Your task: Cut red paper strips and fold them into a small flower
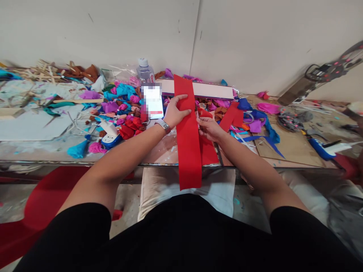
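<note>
A long strip of red cloth or crepe paper (188, 151) runs up the middle, its near end hanging over the table edge above my lap. My left hand (177, 111) grips the strip near its upper part, fingers and thumb lying across it. At the strip's right edge, my right hand (209, 127) is closed around what look like small scissors (196, 113); most of them is hidden by the fingers and the strip. Another red piece (209, 151) lies on the table beneath, to the right of the strip.
A lit phone (154, 104) leans by a plastic bottle (145, 71). Crumpled coloured scraps (121, 92) surround it. A white strip (212, 90) lies behind my hands. Left is a blue-and-white power strip (111, 139); right are cardboard (289, 151) and a black fan-like device (326, 71).
</note>
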Action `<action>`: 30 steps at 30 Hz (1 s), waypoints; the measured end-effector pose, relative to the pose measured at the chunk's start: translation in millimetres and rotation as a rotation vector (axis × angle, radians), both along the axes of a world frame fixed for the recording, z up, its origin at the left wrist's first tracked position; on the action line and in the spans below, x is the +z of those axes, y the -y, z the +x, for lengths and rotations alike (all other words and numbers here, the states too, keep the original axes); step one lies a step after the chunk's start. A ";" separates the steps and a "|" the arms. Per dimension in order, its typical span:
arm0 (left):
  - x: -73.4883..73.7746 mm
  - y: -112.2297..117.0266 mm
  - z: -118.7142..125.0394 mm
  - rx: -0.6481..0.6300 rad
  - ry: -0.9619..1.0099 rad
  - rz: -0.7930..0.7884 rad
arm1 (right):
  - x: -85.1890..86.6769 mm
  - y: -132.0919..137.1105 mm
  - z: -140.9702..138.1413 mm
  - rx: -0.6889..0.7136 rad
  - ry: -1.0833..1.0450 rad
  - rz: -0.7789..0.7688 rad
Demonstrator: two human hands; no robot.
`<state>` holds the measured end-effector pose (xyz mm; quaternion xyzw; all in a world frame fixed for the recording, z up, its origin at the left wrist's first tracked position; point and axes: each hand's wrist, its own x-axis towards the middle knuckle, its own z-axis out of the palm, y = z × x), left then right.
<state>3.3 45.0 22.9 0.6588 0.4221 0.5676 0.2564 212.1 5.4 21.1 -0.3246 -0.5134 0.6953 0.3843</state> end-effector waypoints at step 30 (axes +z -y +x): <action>10.5 10.6 3.0 0.016 0.024 -0.016 | 10.3 9.4 -4.5 -0.029 0.030 -0.063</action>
